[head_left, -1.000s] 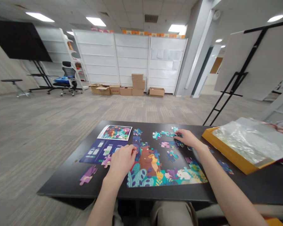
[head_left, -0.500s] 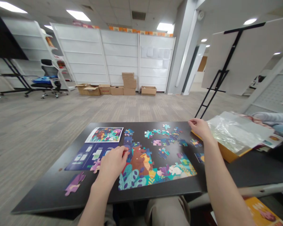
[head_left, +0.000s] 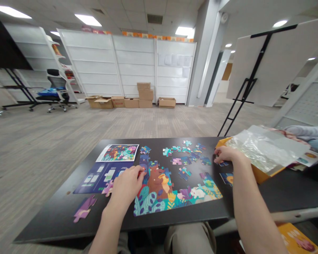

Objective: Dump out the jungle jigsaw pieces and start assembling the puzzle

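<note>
A partly joined jigsaw puzzle point(head_left: 159, 183), with a bear and a white rabbit on it, lies on the black table. My left hand point(head_left: 129, 178) rests at its left edge, fingers curled and fingertips against the puzzle; what they hold, if anything, is hidden. Beside the yellow box, my right hand point(head_left: 225, 154) reaches down with bent fingers onto a loose puzzle piece point(head_left: 223, 163), which it partly covers. Another dark blue piece point(head_left: 227, 178) lies just nearer to me. Several loose pieces point(head_left: 186, 160) are scattered beyond the joined part.
A picture sheet point(head_left: 119, 153) and a blue leaflet point(head_left: 99, 176) lie on the left, with pink-purple pieces point(head_left: 85, 208) near them. The yellow box point(head_left: 262, 176) holding clear plastic point(head_left: 257, 148) stands on the right. An easel point(head_left: 249, 86) rises beyond the table point(head_left: 53, 215).
My right hand has moved down and toward me from the box's left corner onto the loose piece. My left hand stays at the puzzle's left edge.
</note>
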`<action>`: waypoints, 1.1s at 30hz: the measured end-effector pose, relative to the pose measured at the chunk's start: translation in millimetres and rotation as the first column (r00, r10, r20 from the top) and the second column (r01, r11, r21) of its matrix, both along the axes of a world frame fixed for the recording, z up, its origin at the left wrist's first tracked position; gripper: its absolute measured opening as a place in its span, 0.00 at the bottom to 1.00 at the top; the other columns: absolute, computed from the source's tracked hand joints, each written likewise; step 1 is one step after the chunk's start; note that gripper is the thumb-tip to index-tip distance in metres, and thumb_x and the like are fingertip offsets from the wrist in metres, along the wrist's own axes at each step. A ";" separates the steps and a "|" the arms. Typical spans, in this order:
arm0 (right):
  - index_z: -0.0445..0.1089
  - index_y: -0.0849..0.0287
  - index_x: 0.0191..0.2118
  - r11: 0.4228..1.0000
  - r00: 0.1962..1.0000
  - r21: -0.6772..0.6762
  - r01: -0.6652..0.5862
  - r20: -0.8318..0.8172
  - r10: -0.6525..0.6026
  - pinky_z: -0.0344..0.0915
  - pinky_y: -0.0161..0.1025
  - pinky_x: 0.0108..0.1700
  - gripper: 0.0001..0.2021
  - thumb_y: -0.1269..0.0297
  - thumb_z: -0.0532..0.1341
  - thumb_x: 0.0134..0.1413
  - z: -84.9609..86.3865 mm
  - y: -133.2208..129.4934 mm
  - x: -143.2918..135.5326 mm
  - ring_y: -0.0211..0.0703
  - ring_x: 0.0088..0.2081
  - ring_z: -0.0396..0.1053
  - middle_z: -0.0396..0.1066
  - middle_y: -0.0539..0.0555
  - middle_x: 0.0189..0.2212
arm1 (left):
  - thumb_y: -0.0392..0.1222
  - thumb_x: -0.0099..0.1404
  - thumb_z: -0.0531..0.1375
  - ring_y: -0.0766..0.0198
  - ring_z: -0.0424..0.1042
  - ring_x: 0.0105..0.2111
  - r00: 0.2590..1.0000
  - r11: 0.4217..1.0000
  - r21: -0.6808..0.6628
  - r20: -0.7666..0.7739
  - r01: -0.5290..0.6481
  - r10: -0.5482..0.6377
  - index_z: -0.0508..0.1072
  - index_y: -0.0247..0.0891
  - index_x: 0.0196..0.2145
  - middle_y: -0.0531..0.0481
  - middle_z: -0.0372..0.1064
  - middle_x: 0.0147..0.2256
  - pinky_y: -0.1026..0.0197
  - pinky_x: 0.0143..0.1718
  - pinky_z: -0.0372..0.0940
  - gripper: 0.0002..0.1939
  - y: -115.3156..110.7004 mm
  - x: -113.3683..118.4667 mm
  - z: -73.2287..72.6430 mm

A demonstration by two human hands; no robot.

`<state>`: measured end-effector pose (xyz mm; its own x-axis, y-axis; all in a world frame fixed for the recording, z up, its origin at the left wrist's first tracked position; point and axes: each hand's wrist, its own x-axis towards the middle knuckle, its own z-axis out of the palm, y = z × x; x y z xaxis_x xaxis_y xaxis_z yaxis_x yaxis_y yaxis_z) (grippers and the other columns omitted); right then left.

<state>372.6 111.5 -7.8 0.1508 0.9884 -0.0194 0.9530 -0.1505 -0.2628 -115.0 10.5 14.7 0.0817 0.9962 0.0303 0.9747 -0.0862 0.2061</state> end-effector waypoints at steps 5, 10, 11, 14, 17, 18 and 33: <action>0.78 0.54 0.32 0.983 0.999 -0.182 -0.032 0.007 0.034 0.70 0.41 0.30 0.20 0.65 0.76 0.23 0.0 1.3 -0.2 0.48 0.26 0.75 0.77 0.51 0.26 | 0.45 0.74 0.53 0.53 0.77 0.48 1.000 1.000 -0.001 0.026 0.011 -0.011 0.76 0.44 0.46 0.47 0.79 0.47 0.59 0.40 0.66 0.12 -3.3 -1.4 2.5; 0.78 0.55 0.32 0.987 1.000 -0.157 -0.026 0.008 0.027 0.69 0.40 0.29 0.19 0.63 0.76 0.25 2.8 1.2 -6.7 0.48 0.26 0.75 0.77 0.52 0.25 | 0.44 0.74 0.53 0.53 0.77 0.47 0.999 0.999 0.035 0.039 0.020 -0.022 0.76 0.43 0.44 0.47 0.78 0.45 0.59 0.39 0.66 0.12 -5.1 -5.9 0.7; 0.78 0.55 0.31 0.989 1.000 -0.148 -0.007 0.014 0.009 0.69 0.40 0.30 0.18 0.62 0.76 0.26 4.0 1.1 -8.3 0.49 0.27 0.76 0.78 0.52 0.26 | 0.44 0.74 0.53 0.54 0.77 0.47 0.999 0.999 0.043 0.043 0.023 -0.025 0.76 0.43 0.44 0.47 0.78 0.44 0.59 0.39 0.66 0.12 -5.3 -6.8 0.0; 0.78 0.55 0.28 0.985 0.998 -0.163 0.056 -0.015 -0.059 0.69 0.39 0.31 0.13 0.62 0.74 0.30 10.2 0.7 -12.4 0.49 0.30 0.77 0.79 0.53 0.26 | 0.44 0.74 0.53 0.54 0.77 0.46 0.999 0.998 0.056 0.047 0.025 -0.027 0.76 0.43 0.44 0.47 0.78 0.44 0.59 0.38 0.65 0.11 -5.9 -8.5 -1.9; 0.77 0.55 0.26 0.990 0.997 -0.140 0.019 -0.075 -0.030 0.68 0.39 0.31 0.08 0.63 0.73 0.35 19.5 -0.6 -15.3 0.49 0.30 0.77 0.79 0.53 0.25 | 0.44 0.75 0.53 0.55 0.77 0.45 0.998 0.997 0.066 0.049 0.026 -0.029 0.75 0.43 0.43 0.48 0.78 0.43 0.59 0.38 0.64 0.11 -6.7 -9.2 -3.1; 0.78 0.55 0.27 0.994 0.994 -0.105 -0.011 -0.107 0.000 0.68 0.39 0.30 0.08 0.62 0.72 0.37 22.8 -1.2 -17.2 0.49 0.29 0.76 0.79 0.53 0.24 | 0.44 0.75 0.53 0.55 0.77 0.45 0.998 0.997 0.066 0.048 0.026 -0.029 0.75 0.44 0.43 0.48 0.78 0.43 0.60 0.38 0.64 0.11 -6.7 -9.2 -3.3; 0.73 0.58 0.33 0.799 0.384 0.257 -0.544 -0.771 0.509 0.71 0.40 0.32 0.20 0.46 0.72 0.49 36.6 -27.6 -196.3 0.43 0.27 0.75 0.78 0.54 0.26 | 0.44 0.70 0.59 0.57 0.76 0.50 0.860 0.982 0.126 0.476 0.138 -0.182 0.71 0.44 0.54 0.47 0.77 0.50 0.57 0.51 0.69 0.16 -8.1 45.6 -1.4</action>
<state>176.3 83.8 28.8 -0.4940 0.8603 0.1262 0.2514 0.2803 -0.9264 -69.4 2.5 13.3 0.1928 0.9625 0.1910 0.7256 -0.2709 0.6326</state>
